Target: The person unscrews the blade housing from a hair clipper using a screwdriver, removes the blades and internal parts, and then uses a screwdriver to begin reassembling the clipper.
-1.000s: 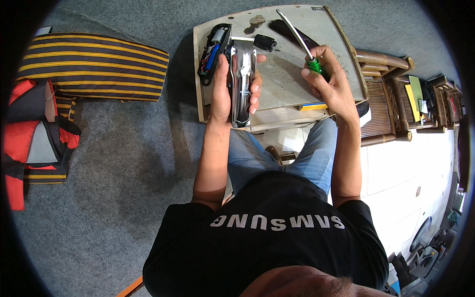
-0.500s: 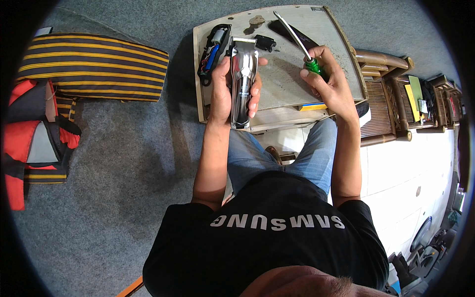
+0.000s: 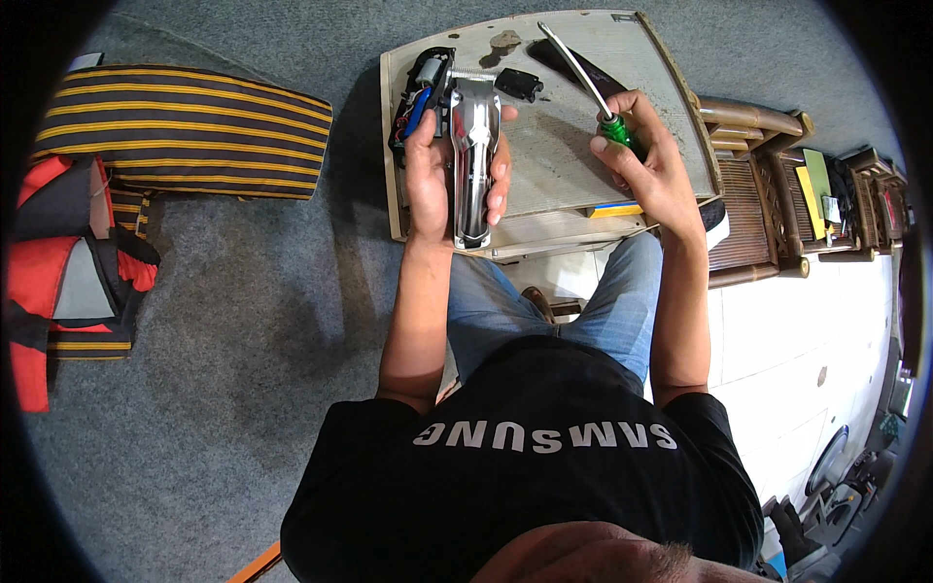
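My left hand (image 3: 430, 185) is wrapped round a shiny silver and black hair clipper (image 3: 475, 160), its toothed blade end pointing away from me. In my right hand (image 3: 653, 160) is a screwdriver (image 3: 586, 83) with a green handle, its long metal shaft angled up and to the left. The opened black housing (image 3: 424, 87) beside the clipper shows a blue cell, a silver motor and wires. A small black part (image 3: 519, 85) lies just right of the clipper's blade. Behind the screwdriver a long dark piece (image 3: 569, 63) rests on the table.
All this is over a small wooden table (image 3: 544, 189) with dark stains. A yellow and blue item (image 3: 615, 210) sits at its near edge. Bamboo furniture (image 3: 743, 214) stands at the right. Striped cushions (image 3: 185, 131) and red-black fabric (image 3: 58, 282) lie on the carpet at the left.
The clipper has tilted slightly in my left hand and its lower end has risen a little. My right hand with the screwdriver stays in place.
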Demonstrator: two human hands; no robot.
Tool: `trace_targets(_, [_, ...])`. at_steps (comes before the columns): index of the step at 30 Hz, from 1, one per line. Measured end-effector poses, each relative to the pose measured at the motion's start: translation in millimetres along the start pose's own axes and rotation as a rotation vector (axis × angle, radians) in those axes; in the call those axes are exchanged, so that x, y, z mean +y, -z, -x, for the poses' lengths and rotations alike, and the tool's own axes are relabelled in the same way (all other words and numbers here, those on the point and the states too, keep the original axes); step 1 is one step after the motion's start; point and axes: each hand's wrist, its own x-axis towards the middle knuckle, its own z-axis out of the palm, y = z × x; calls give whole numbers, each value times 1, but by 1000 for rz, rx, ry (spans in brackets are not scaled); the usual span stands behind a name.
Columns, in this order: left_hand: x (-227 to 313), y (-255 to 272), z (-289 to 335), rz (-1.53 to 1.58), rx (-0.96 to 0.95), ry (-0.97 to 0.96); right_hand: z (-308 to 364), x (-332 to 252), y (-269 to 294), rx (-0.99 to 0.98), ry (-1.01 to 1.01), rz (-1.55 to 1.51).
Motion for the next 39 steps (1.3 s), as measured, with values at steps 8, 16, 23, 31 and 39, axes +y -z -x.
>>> trace_targets(8, [-1, 1, 2, 51, -25, -16, 0, 2, 0, 3, 18, -4])
trace_targets(16, [-2, -3, 3, 25, 63, 7, 0, 0, 0, 0, -3, 4])
trace_targets(23, [-7, 5, 3, 63, 41, -11, 0, 2, 0, 2, -3, 13])
trace_targets(31, [-7, 1, 4, -20, -2, -97, -1, 4, 1, -2, 16, 16])
trace_targets(39, [-2, -4, 3, -74, 104, 2, 0, 5, 0, 11, 9, 14])
